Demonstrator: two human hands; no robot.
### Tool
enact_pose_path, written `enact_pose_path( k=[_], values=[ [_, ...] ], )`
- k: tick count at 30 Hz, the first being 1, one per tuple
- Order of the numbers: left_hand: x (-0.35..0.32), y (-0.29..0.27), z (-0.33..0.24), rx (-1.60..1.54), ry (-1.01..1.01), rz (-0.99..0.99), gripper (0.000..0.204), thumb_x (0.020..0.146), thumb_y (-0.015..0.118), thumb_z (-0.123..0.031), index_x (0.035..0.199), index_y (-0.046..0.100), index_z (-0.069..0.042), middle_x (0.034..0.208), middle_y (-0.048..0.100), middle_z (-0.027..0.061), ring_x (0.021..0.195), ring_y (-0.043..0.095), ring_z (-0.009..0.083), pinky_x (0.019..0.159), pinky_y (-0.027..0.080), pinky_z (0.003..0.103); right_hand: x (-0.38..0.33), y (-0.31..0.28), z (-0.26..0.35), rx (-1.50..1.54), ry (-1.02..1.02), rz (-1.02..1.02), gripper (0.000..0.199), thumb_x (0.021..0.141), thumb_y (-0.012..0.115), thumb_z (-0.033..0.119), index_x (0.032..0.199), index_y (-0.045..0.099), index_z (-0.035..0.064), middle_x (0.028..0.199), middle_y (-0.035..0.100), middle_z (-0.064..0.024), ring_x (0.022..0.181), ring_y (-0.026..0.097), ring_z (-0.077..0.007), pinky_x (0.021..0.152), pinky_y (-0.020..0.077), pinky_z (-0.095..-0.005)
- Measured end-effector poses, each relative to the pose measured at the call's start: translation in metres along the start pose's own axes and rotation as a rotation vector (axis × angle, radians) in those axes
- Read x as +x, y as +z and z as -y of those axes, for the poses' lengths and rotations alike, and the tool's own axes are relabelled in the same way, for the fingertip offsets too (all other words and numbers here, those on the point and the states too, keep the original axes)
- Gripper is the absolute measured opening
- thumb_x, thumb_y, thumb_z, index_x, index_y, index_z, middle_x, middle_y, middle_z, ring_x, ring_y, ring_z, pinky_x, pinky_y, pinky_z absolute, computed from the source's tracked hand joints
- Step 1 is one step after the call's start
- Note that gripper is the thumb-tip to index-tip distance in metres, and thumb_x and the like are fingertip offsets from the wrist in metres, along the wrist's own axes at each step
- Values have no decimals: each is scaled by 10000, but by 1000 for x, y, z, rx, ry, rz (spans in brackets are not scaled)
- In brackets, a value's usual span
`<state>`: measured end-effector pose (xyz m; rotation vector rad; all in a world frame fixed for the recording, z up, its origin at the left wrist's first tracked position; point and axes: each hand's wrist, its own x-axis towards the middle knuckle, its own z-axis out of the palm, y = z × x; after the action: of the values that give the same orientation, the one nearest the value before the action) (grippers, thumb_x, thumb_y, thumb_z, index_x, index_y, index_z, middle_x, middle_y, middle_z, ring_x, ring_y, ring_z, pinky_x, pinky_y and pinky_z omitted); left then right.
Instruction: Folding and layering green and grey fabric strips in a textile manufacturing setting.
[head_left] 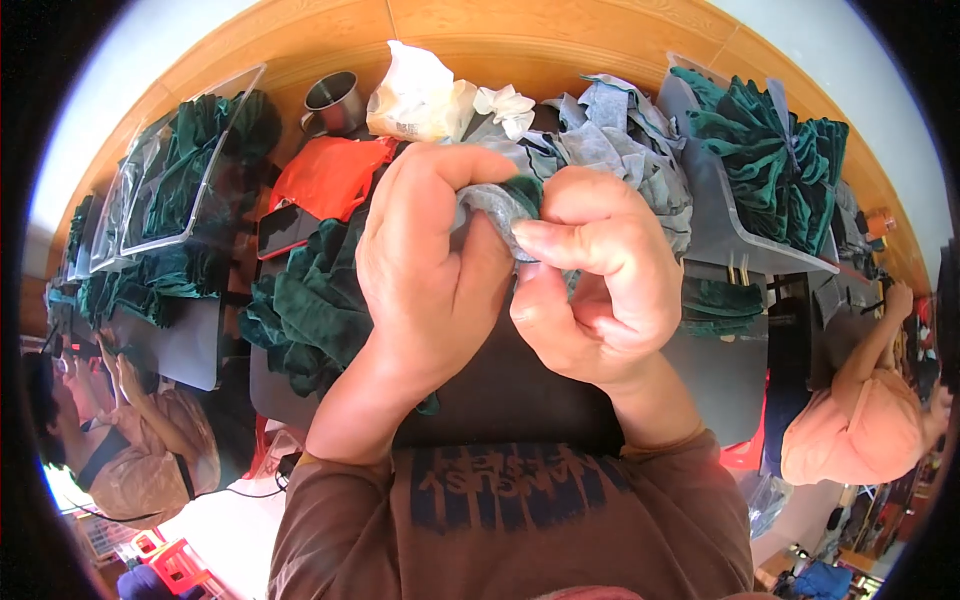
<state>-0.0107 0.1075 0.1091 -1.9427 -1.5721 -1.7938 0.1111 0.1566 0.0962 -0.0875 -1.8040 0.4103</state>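
A small piece of dark green velvet cloth with a grey underside (pixel 492 203) is held up in front of my chest. My left hand (pixel 425 255) curls around it, its thumb pressed against the grey side and its fingers over the top. On the other edge, my right hand (pixel 610 275) pinches the cloth between thumb and forefinger, its other fingers folded in. The hands hide part of the cloth. Left of my left wrist lies a heap of green velvet pieces (pixel 315 300). Beyond the right hand is a pile of grey-backed cloth pieces (pixel 625 150).
Far left stands a clear bin (pixel 225 165) of green velvet; another clear bin (pixel 700 190) stands right. A red cloth (pixel 325 178), a phone (pixel 283 231), a metal mug (pixel 335 103) and a tissue pack (pixel 415 95) lie behind. One person (pixel 150 435) works left, another (pixel 855 420) right.
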Motion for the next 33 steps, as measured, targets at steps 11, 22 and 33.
enact_pose_path(
  k=[11,22,33],
  values=[
    [1,1,7,-209,-139,-23,122,761,564,25,871,527,-14,739,539,70,653,525,164,603,439,266,9,5,0,155,243,-119,274,678,592,-34,950,573,-13,830,559,-122,728,550,-239,680,453,-305],
    [6,-13,-1,-927,-559,349,215,877,469,-115,1053,462,8,891,514,30,785,477,81,666,403,207,6,-1,3,112,194,-118,230,669,607,-72,887,570,-6,800,562,-109,659,533,-141,586,441,-247],
    [-7,5,-12,-140,310,88,341,680,596,101,997,485,47,853,565,182,683,549,210,620,439,290,1,-5,-2,277,285,-220,270,714,548,-81,932,448,43,879,496,-61,711,446,-72,609,371,-197]
  ],
)
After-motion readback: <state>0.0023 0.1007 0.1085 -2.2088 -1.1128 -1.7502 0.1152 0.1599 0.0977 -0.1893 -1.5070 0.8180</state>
